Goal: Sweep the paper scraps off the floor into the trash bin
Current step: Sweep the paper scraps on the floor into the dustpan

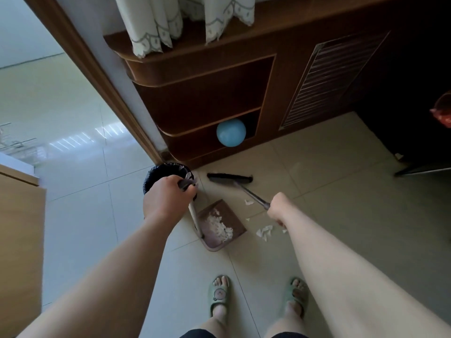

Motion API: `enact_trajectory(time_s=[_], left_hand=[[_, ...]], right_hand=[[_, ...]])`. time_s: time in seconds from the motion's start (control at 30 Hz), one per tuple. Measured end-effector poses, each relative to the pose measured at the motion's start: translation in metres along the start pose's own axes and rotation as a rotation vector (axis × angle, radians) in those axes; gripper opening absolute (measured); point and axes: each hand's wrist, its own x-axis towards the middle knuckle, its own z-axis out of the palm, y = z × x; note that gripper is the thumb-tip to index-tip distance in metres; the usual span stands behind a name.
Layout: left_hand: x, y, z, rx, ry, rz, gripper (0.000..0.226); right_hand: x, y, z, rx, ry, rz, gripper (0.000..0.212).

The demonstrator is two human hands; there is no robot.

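My left hand (166, 195) grips the top of the handle of a brown dustpan (235, 223), which rests on the tiled floor and holds a pile of white paper scraps (219, 226). My right hand (279, 208) is closed around the shaft of a broom, whose dark head (229, 178) lies on the floor beyond the pan, near the cabinet. More white scraps (264, 231) lie on the tiles right of the pan, and a small one (249, 202) near the broom shaft. A round trash bin (156, 175) with a black liner stands just behind my left hand, partly hidden by it.
A dark wooden cabinet (207, 93) with open shelves stands behind the bin, with a blue balloon (231, 132) on its lowest shelf. A doorway frame (117, 98) runs down to the bin. Low wooden furniture (19, 215) stands at the left. My feet in green slippers (219, 293) are below.
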Motion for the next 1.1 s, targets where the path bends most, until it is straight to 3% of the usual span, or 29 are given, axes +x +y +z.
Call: enact_trajectory(time_s=[0.27, 0.4, 0.77, 1.1], left_hand=[[0.006, -0.034, -0.018, 0.029, -0.017, 0.048, 0.025], [0.004, -0.043, -0.024, 0.04, -0.027, 0.059, 0.022], [-0.006, -0.078, -0.028, 0.054, 0.008, 0.035, 0.025], [-0.01, -0.081, -0.026, 0.079, 0.007, 0.026, 0.03]], right_hand=[[-0.04, 0.009, -0.041, -0.143, 0.181, 0.098, 0.013], [-0.05, -0.01, -0.057, -0.126, 0.238, 0.076, 0.025], [-0.041, -0.069, 0.032, -0.126, 0.105, -0.05, 0.02], [-0.053, -0.009, 0.018, -0.292, 0.113, 0.036, 0.029]])
